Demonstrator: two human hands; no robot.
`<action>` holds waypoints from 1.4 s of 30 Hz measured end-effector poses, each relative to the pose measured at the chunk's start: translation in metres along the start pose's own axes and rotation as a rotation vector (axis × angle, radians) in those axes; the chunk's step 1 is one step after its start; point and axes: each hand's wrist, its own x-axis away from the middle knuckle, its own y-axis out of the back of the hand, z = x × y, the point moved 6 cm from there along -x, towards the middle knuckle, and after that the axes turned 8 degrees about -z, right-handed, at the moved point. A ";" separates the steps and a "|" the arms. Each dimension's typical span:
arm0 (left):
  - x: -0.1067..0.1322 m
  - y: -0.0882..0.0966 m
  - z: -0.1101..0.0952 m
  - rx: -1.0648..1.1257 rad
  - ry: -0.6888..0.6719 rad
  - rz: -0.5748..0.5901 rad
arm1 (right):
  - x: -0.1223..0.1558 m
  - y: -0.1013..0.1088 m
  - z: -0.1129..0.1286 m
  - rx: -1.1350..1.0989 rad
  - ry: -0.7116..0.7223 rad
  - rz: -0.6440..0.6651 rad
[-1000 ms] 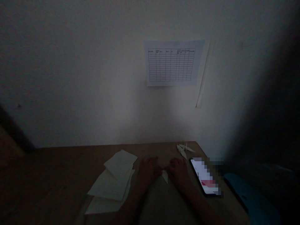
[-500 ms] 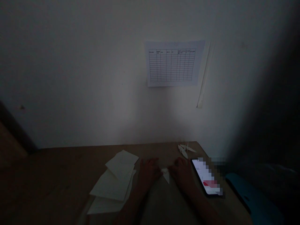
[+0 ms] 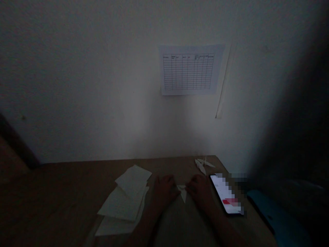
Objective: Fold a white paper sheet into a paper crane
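A small white folded paper (image 3: 183,195) lies between my hands on the brown table, its narrow point toward me. My left hand (image 3: 166,188) grips its left corner, fingers curled. On the opposite corner, my right hand (image 3: 198,187) is closed with the fingers bent. Fine detail of the fingertips is lost in the dim light. Beyond my right hand, near the table's back edge, rest some folded paper figures (image 3: 200,167) with pointed ends.
Several loose white paper sheets (image 3: 125,202) overlap left of my hands. A lit phone (image 3: 224,193) lies to the right, close to the table's edge. Past that edge is a blue object (image 3: 280,216). A printed table sheet (image 3: 189,72) hangs on the wall.
Both hands stay at the folded paper with only a slight shift of the fingers. A little more of the paper's top edge shows between them.
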 end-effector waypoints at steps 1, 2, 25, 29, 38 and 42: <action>0.000 -0.001 0.000 -0.003 0.005 0.001 | 0.000 0.000 0.000 0.007 0.004 -0.004; 0.000 -0.001 -0.001 -0.007 0.011 0.004 | 0.000 0.000 0.001 0.014 0.009 -0.010; 0.000 0.006 -0.008 0.053 0.036 0.058 | -0.009 -0.009 0.008 -0.017 0.077 -0.061; -0.001 0.004 -0.007 0.031 0.038 0.067 | -0.008 -0.011 0.008 -0.076 0.106 -0.004; -0.001 0.002 -0.007 0.090 0.007 0.042 | -0.008 -0.012 0.007 -0.072 0.077 0.059; -0.002 -0.001 -0.004 0.108 0.032 0.009 | -0.008 -0.011 0.007 -0.101 0.074 0.062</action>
